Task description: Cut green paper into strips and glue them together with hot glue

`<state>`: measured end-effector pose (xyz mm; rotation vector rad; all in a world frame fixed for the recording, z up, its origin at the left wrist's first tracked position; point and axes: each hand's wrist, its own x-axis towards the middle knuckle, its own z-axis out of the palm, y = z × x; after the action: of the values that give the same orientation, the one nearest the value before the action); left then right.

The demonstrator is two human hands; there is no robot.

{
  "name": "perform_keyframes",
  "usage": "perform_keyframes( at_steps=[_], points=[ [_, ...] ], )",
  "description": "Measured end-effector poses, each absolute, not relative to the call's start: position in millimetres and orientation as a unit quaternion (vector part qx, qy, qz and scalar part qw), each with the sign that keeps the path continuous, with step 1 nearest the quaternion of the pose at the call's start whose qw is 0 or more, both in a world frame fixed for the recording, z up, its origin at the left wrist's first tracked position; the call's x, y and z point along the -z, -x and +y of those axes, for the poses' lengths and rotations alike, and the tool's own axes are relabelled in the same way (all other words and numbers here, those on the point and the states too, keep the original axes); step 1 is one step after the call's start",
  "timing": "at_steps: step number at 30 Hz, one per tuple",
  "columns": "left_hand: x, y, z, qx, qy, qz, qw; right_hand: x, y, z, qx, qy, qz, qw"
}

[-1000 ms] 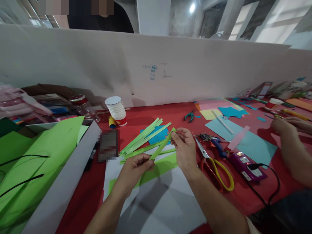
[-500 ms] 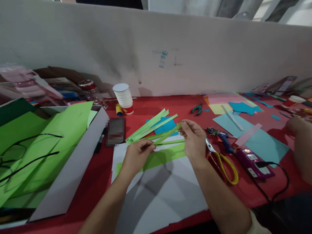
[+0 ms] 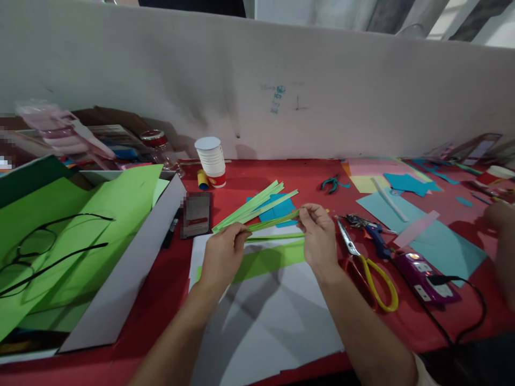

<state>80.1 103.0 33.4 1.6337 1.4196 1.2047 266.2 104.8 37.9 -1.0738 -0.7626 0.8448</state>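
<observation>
Between my two hands stretches a narrow green paper strip (image 3: 273,221). My left hand (image 3: 223,251) pinches its left end, and my right hand (image 3: 319,238) pinches the other end. Below it, a wider green paper piece (image 3: 269,261) lies on white paper sheets (image 3: 277,327). Another thin green strip (image 3: 273,237) shows just under the held one. Several cut green strips (image 3: 253,203) are fanned out beyond my hands, partly over a blue paper piece (image 3: 279,208). Right of my right hand lie scissors (image 3: 372,273) with red and yellow handles.
At left stands a white box (image 3: 132,273) holding green paper and eyeglasses (image 3: 52,241). A phone (image 3: 197,214) and a paper cup (image 3: 212,161) are nearby. To the right are a glue gun (image 3: 376,238), a purple power strip (image 3: 426,279), pliers (image 3: 330,184) and another person's arm (image 3: 501,241).
My left hand has turned, its fingers now curled over the strip's end. The strip lies at a flatter angle between my hands. The whole view has shifted slightly.
</observation>
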Motion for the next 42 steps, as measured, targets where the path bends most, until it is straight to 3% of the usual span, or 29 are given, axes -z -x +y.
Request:
perform_keyframes(
  at_steps=[6,11,19,23,28,34,38,42],
  points=[
    [-33.7,-74.5,111.9,-0.583,-0.417,0.437,0.543,-39.9,-269.5,104.6,-0.409,0.458,-0.382,0.691],
    [-38.9,-62.8,122.6,-0.64,-0.231,0.37,0.633,-45.5,-268.6,101.2,-0.478,0.472,-0.476,0.568],
    [-39.1,-58.7,124.0,-0.619,-0.201,0.364,0.666,-41.2,-252.9,89.7,-0.389,0.503,-0.621,0.459],
    [-39.3,-52.9,127.6,-0.616,-0.178,0.382,0.666,-41.5,-246.2,84.5,-0.399,0.483,-0.658,0.418],
    [-37.6,-55.3,127.9,-0.638,-0.157,0.371,0.656,-36.3,-242.1,82.4,-0.385,0.502,-0.65,0.422],
    [-38.4,-67.2,122.2,-0.581,-0.14,0.346,0.723,-29.2,-236.9,82.4,-0.351,0.528,-0.651,0.419],
    [-45.6,-56.3,129.7,-0.618,-0.049,0.375,0.689,-34.3,-233.6,79.4,-0.292,0.536,-0.701,0.37],
    [-49.6,-47.9,135.3,-0.632,-0.027,0.384,0.673,-36.3,-230.3,77.4,-0.31,0.532,-0.686,0.388]
  ],
)
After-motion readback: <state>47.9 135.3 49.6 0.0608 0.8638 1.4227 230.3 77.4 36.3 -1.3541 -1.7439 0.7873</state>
